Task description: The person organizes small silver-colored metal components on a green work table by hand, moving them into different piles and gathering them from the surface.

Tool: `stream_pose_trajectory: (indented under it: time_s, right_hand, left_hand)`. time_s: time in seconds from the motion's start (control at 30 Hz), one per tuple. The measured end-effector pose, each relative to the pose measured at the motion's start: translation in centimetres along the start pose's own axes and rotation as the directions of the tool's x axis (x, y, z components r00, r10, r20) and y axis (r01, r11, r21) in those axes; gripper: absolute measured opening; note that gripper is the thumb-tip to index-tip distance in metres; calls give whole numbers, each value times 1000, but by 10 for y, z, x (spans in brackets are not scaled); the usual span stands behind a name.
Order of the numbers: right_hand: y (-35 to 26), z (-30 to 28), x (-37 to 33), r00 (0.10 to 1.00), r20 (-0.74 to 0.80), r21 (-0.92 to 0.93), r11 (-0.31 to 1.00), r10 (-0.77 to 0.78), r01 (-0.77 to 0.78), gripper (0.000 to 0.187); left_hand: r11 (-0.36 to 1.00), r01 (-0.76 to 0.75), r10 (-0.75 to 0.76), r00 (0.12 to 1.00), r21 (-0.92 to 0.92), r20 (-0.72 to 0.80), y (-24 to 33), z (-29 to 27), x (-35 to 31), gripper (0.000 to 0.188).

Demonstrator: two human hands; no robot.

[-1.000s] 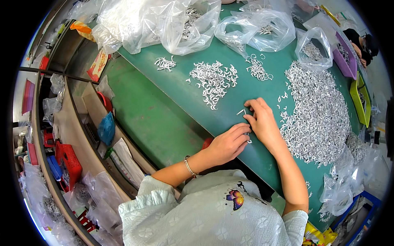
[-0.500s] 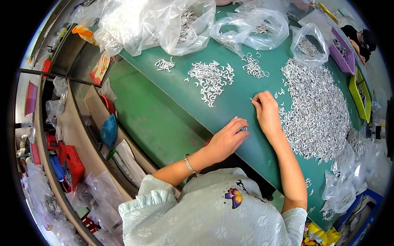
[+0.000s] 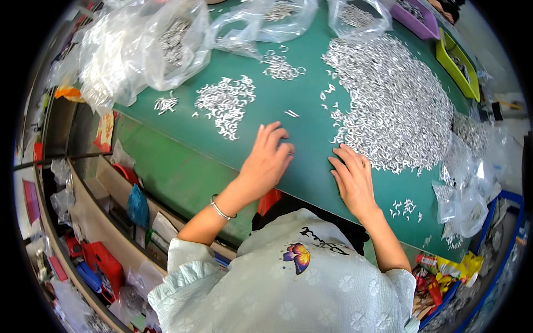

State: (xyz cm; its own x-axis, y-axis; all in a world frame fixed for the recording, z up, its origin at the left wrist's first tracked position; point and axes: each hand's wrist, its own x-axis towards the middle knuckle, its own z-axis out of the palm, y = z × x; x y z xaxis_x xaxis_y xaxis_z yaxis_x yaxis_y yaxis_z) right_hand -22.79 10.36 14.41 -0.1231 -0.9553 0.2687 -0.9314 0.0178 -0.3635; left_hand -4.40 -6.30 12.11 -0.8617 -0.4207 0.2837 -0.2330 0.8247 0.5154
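Note:
On the green tabletop, a broad heap of small curved silver metal pieces [image 3: 397,105] spreads at the right. My right hand [image 3: 354,180] rests at its near left edge, fingers spread and fingertips by the outermost pieces. My left hand [image 3: 266,160] hovers over the table to the left, fingers curled; a small dark bit shows at its fingertips, too small to name. Just beyond it lie two thin silver pieces [image 3: 291,114]. Farther left is a smaller pile of curved pieces [image 3: 226,102], with a cluster of ring-shaped pieces [image 3: 282,66] behind it.
Clear plastic bags [image 3: 172,50] of metal parts line the far side. Purple [image 3: 416,22] and yellow-green [image 3: 456,66] bins stand at the far right. A small bunch of pieces [image 3: 165,103] lies near the left edge; loose pieces [image 3: 405,208] sit near right. Shelving [image 3: 111,194] stands left.
The view has shifted right. My right hand has moved from the open table to the heap's near edge and spread its fingers. Two thin pieces now lie on the table; my left hand has moved forward.

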Motion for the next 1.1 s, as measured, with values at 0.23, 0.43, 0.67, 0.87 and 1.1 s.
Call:
stream_pose_trajectory:
  time_s: [0.23,0.43,0.67,0.87,1.1]
  right_hand:
    - [29,-22,-41,988,-145,11,999,44,-43,24]
    - [35,-27,-34,980,-136,1,989,146,-147,26]
    - [53,-35,-42,902,-344,-15,959,260,-283,23]
    - [25,-39,-62,931,-155,14,943,331,-333,33]
    - [27,-46,-84,915,-178,27,931,362,-364,36]
  left_hand:
    - [998,35,-31,995,46,-97,15,-2,10,34]
    - [993,-60,63,998,-99,20,79,37,47,45]
    - [996,-85,88,993,-29,82,81,55,56,43]
    - [973,-103,138,976,-206,166,98,50,41,37]
    - [980,-92,109,990,-177,87,113,48,42,35]
